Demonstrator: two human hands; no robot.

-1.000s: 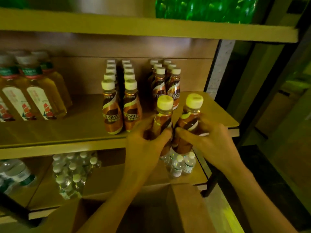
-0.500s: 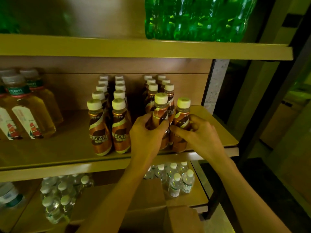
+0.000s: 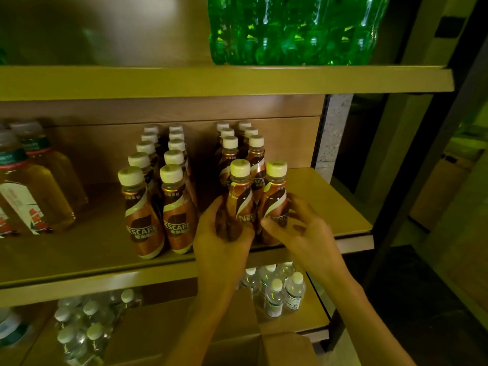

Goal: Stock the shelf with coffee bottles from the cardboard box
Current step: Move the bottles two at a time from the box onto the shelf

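Note:
Two brown coffee bottles with cream caps stand at the front of the middle shelf (image 3: 330, 196), at the head of the right-hand double row. My left hand (image 3: 221, 233) wraps the lower body of the left coffee bottle (image 3: 240, 196). My right hand (image 3: 301, 231) touches the right coffee bottle (image 3: 274, 199) with loosened, spread fingers. Further left stands another double row of coffee bottles (image 3: 158, 207). The cardboard box (image 3: 264, 347) shows at the bottom with open flaps; its inside is hidden by my arms.
Large bottles of amber drink (image 3: 34, 186) stand at the left of the same shelf. A wrapped pack of green bottles (image 3: 290, 30) sits on the shelf above. Small clear water bottles (image 3: 280, 291) fill the shelf below. A dark upright post (image 3: 412, 207) borders the shelving on the right.
Both hands carried the two bottles up from in front of the shelf edge and set them down at the front of the right row. The right hand's fingers have loosened.

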